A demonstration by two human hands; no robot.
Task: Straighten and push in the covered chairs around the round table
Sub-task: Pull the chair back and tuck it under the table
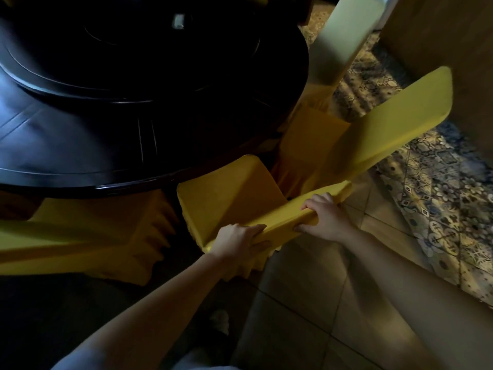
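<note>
beside the round table, the covered chair is held by its back's top edge, seat front at the rim. the fingers of the left hand and right hand are curled round that edge. a stiff frame is judged, under soft, slippery cloth.

The backrest top of a yellow cloth-covered chair is held by the left grip near its left end and by the right grip towards its middle. Its seat front is set at the near edge of the round black glossy surface.
</note>
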